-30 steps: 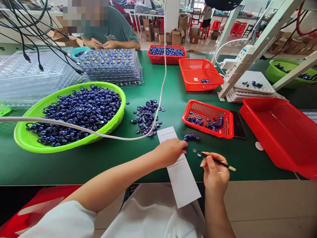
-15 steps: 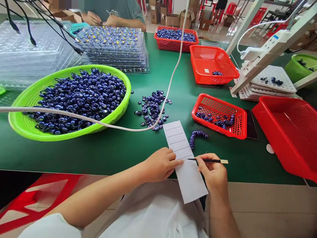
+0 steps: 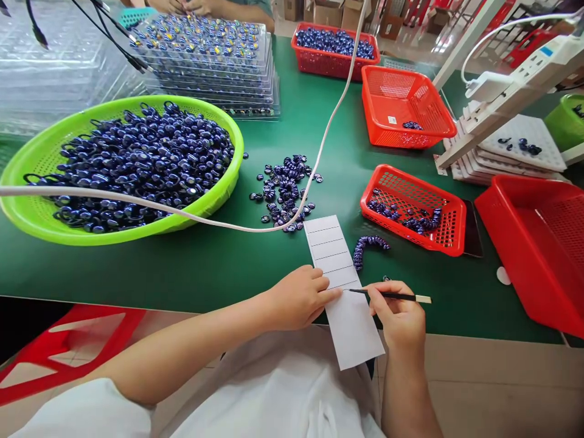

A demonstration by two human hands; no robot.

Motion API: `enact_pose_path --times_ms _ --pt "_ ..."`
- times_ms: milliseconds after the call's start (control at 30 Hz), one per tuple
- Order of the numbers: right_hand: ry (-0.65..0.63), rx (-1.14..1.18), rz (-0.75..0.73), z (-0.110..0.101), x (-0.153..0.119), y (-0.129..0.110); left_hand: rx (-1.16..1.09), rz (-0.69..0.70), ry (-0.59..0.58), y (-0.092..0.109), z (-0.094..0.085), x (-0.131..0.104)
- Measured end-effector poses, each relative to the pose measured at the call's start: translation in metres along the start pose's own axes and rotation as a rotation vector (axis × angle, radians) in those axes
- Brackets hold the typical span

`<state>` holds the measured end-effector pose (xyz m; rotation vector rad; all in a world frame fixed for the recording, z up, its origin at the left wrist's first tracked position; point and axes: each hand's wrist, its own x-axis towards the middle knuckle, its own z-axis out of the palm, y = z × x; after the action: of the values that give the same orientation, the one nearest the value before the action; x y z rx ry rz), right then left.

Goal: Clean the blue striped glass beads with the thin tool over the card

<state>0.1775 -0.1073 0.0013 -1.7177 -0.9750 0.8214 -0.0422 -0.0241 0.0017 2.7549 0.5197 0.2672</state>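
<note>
A white label sheet (image 3: 353, 331), crossed by thin dark lines on its far half, lies at the table's front edge and overhangs it. My left hand (image 3: 301, 298) holds the sheet at its left side, index fingertip pressed near the lowest line, other fingers curled. Pinched in my right hand (image 3: 401, 316) are slim black tweezers (image 3: 392, 295) with a pale end. Their tip meets the sheet just right of my left fingertip; whether anything is in the tip is too small to tell. A curved row of shiny dark-blue beadlike pieces (image 3: 360, 250) lies beyond my right hand.
A green basket (image 3: 235, 164) heaped with looped dark-blue pieces stands left. Loose pieces (image 3: 285, 188) lie mid-table. Red baskets (image 3: 458, 237) and a red bin (image 3: 515, 261) line the right. A white cable (image 3: 219, 224) crosses the view. Clear trays (image 3: 274, 91) are stacked behind; a person sits opposite.
The view has tilted down a little, so the baskets and trays sit higher and spread outward. Both hands keep almost the same place on the sheet, the tweezers' tip still beside my left fingertip.
</note>
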Motion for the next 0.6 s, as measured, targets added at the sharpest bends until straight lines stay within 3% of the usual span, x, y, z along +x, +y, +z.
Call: enact_pose_path --times_ms 600 --pt "-0.046 -0.058 0.058 -0.0003 0.002 -0.0023 -0.001 0.003 0.008 -0.0013 0.0034 -0.0015"
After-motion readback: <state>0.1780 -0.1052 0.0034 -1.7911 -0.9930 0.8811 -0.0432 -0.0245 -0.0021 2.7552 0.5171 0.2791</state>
